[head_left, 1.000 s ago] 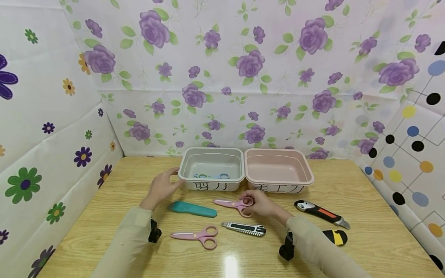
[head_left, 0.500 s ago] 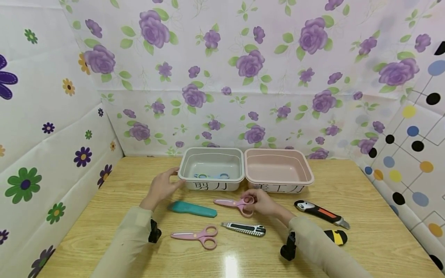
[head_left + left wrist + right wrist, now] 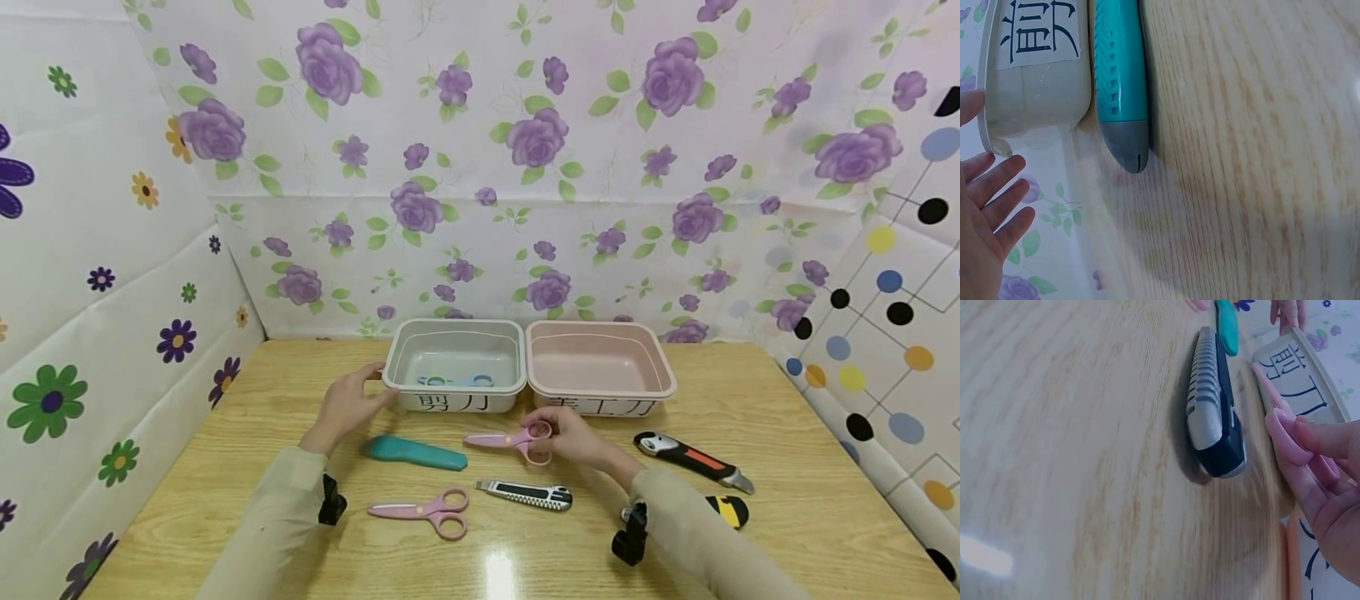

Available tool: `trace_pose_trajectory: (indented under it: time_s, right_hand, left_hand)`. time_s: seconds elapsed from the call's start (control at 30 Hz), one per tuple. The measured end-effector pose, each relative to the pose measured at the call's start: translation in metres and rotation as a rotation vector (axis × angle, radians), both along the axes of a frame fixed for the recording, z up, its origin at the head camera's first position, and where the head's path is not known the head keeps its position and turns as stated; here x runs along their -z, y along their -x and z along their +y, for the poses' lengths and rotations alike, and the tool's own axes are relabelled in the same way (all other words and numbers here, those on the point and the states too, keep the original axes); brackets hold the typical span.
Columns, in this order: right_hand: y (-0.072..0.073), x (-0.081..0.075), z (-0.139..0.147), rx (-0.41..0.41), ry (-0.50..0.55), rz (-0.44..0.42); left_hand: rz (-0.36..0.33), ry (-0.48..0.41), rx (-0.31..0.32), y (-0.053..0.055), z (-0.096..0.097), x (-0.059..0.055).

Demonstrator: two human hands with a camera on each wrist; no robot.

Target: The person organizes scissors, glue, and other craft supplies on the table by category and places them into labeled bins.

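Observation:
Between thumb and fingers, my right hand (image 3: 570, 435) pinches the handle loops of a pair of pink scissors (image 3: 517, 440); in the right wrist view the scissors (image 3: 1291, 440) point toward the grey bin. My left hand (image 3: 349, 408) touches the left end of the grey bin (image 3: 457, 400), its fingers loosely spread near the rim in the left wrist view. Inside that bin lies a pair of blue and green scissors (image 3: 457, 381). A teal cutter (image 3: 416, 452) lies before the bin. Another pair of pink scissors (image 3: 423, 510) and a silver-black utility knife (image 3: 525, 494) lie closer to me.
A pink bin (image 3: 600, 394) stands against the grey one's right side. To the right lie a black-orange utility knife (image 3: 693, 461) and a yellow-black tool (image 3: 727, 511), partly hidden by my right sleeve. Flowered cloth (image 3: 480, 200) hangs behind the table.
My right hand has shifted slightly right with the pink scissors, and they seem raised a little. The left hand stays at the grey bin.

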State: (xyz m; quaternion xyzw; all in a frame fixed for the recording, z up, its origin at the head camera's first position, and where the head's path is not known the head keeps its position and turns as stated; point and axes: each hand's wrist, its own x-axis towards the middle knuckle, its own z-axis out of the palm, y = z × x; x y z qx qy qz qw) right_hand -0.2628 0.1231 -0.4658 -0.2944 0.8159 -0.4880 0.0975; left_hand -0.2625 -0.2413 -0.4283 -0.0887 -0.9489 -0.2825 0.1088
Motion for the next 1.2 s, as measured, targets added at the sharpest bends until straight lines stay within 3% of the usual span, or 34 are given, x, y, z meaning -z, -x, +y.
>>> trace_pose_trajectory:
  time_s: [0.33, 0.6, 0.7, 0.8, 1.0, 1.2]
  right_hand:
    - [-0.005, -0.016, 0.002, -0.002, 0.027, 0.005]
    - [-0.023, -0.054, -0.001, 0.002, -0.022, 0.012]
    - [-0.024, -0.061, -0.001, -0.001, -0.03, -0.005]
    - [-0.021, -0.06, 0.0, -0.02, -0.01, -0.012]
    - [-0.006, -0.043, 0.006, -0.023, -0.03, 0.005]
    - [-0.004, -0.049, 0.007, -0.03, -0.014, -0.027]
  left_hand:
    - [0.001, -0.004, 0.003, -0.002, 0.0, -0.002]
    - [0.011, 0.005, 0.008, -0.001, 0.001, -0.002]
    - [0.015, 0.01, 0.005, -0.001, 0.0, -0.002]
    - [0.026, 0.015, 0.003, -0.002, 0.0, -0.002]
    - [0.041, 0.026, 0.009, -0.002, 0.0, -0.001]
    - [0.042, 0.011, 0.01, -0.001, 0.0, -0.001]
